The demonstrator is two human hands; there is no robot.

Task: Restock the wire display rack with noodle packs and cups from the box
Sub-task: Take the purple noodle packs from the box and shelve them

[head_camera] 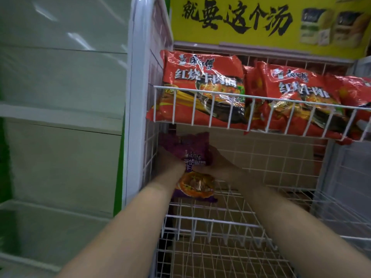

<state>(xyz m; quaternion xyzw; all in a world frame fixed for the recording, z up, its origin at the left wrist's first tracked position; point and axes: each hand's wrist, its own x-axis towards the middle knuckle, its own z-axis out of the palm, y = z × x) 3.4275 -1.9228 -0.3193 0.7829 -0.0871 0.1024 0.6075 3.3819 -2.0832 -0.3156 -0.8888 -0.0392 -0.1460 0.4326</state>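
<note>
Two bare forearms [130, 217] (wrists [170, 176] likewise)

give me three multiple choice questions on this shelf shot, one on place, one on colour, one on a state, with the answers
1. Where is the purple pack?
A on the floor
B below the upper shelf, at its left end
C inside a box

2. What colour are the packs on the upper shelf?
A green
B red
C blue

3. How is the purple pack held?
A by both hands
B by one hand alone
C by no hand

Answers:
1 B, it shows just under the shelf's left end.
2 B, the red packs lie along that shelf.
3 A, the left hand and the right hand grip it from either side.
</note>
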